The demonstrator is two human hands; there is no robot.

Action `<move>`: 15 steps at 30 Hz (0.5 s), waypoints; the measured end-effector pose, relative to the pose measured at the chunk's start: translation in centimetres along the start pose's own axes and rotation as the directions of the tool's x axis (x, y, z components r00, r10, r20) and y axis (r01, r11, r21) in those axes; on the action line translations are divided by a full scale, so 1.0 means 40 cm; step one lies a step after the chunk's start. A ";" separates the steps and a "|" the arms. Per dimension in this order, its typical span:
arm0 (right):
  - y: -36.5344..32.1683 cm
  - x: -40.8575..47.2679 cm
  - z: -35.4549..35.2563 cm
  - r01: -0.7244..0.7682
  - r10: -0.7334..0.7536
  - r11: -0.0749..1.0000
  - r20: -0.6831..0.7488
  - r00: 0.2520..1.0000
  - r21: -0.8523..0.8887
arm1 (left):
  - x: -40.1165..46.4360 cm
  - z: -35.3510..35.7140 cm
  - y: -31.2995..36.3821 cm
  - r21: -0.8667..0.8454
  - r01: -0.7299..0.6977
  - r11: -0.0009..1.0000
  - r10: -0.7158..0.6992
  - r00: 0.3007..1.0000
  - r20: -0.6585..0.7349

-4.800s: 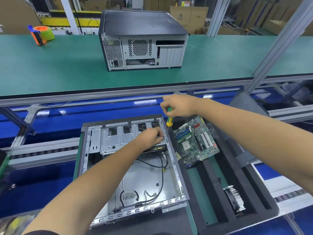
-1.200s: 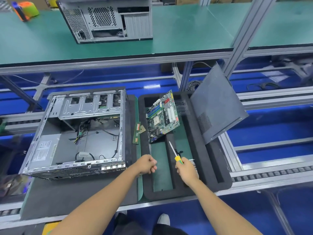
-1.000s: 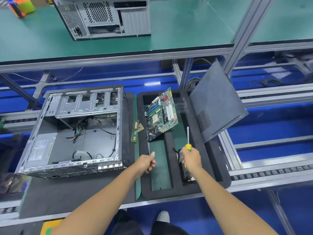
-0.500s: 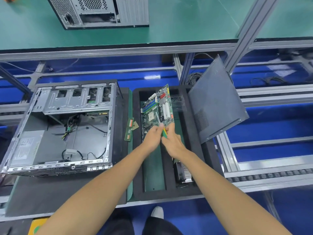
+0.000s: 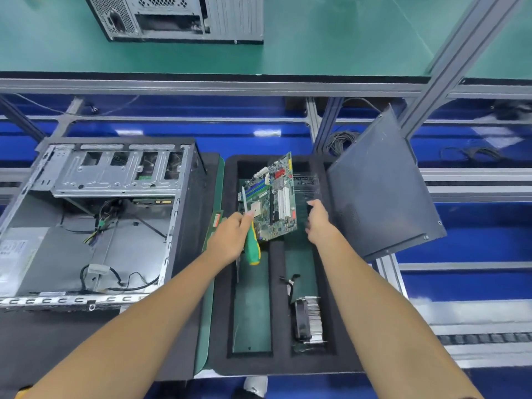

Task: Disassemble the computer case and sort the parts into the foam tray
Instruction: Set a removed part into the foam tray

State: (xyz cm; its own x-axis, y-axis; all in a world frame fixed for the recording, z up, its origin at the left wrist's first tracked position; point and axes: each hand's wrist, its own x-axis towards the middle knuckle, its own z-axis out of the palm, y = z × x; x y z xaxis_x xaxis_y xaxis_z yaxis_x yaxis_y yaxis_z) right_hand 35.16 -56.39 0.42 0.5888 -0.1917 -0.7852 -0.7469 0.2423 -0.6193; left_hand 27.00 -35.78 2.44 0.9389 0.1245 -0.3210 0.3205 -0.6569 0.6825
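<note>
The opened computer case (image 5: 95, 220) lies on its side at the left, cables loose inside. To its right sits the black foam tray (image 5: 277, 361). A green motherboard (image 5: 273, 197) leans tilted in the tray's far slots. My left hand (image 5: 230, 239) grips a green and yellow screwdriver (image 5: 251, 246) just in front of the board's left corner. My right hand (image 5: 318, 223) hovers with relaxed fingers at the board's right edge, holding nothing. A heatsink with fan (image 5: 308, 321) lies in the tray's near right slot.
A dark side panel (image 5: 380, 191) leans against the tray's right side. A RAM stick (image 5: 214, 226) lies between case and tray. A second closed computer case (image 5: 178, 17) stands on the green bench beyond. An aluminium post (image 5: 457, 61) rises at the right.
The screwdriver has passed from my right hand to my left. My right hand has let go and moved right of the motherboard. My view has tilted further down.
</note>
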 end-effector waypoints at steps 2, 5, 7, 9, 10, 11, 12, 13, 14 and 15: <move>-0.019 0.015 0.036 -0.037 0.037 0.999 0.038 0.999 -0.008 | -0.010 -0.002 -0.007 0.046 -0.001 0.999 0.000 1.000 0.016; -0.034 0.019 0.085 -0.106 0.105 0.994 0.078 0.991 0.010 | -0.035 -0.006 -0.017 0.033 -0.004 0.999 0.002 0.999 0.044; -0.044 0.028 0.098 -0.101 0.099 0.994 0.064 0.993 0.041 | -0.050 -0.005 -0.025 -0.109 0.042 0.993 -0.035 0.997 0.068; -0.052 0.048 0.098 -0.102 0.095 0.988 0.061 0.994 0.119 | -0.059 0.000 -0.036 -0.392 0.191 0.900 -0.159 0.981 0.113; -0.052 0.057 0.094 -0.097 0.090 0.983 0.053 0.995 0.158 | -0.064 0.003 -0.044 -0.541 0.264 0.799 -0.213 0.965 0.156; -0.053 0.064 0.091 -0.078 0.074 0.978 0.029 0.997 0.192 | -0.071 0.006 -0.054 -0.656 0.317 0.685 -0.237 0.948 0.210; -0.056 0.070 0.090 -0.058 0.061 0.974 -0.010 0.998 0.221 | -0.078 0.011 -0.066 -0.727 0.356 0.588 -0.238 0.934 0.266; -0.059 0.075 0.088 -0.037 0.051 0.964 -0.045 0.998 0.262 | -0.084 0.015 -0.078 -0.767 0.390 0.509 -0.229 0.921 0.316; -0.061 0.089 0.088 -0.027 0.048 0.960 -0.068 0.997 0.280 | -0.088 0.020 -0.090 -0.789 0.417 0.451 -0.226 0.908 0.352; -0.060 0.099 0.086 -0.024 0.049 0.953 -0.075 0.996 0.302 | -0.090 0.025 -0.102 -0.801 0.436 0.410 -0.229 0.899 0.373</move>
State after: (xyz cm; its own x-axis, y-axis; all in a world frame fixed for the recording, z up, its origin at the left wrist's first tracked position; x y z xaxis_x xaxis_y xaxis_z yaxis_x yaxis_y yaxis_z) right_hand 40.35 -54.47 -1.19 0.5269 -0.2501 -0.8123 -0.6327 0.5227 -0.5714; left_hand 22.20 -34.29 0.16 0.7241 -0.0150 -0.6896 0.6419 0.3805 0.6657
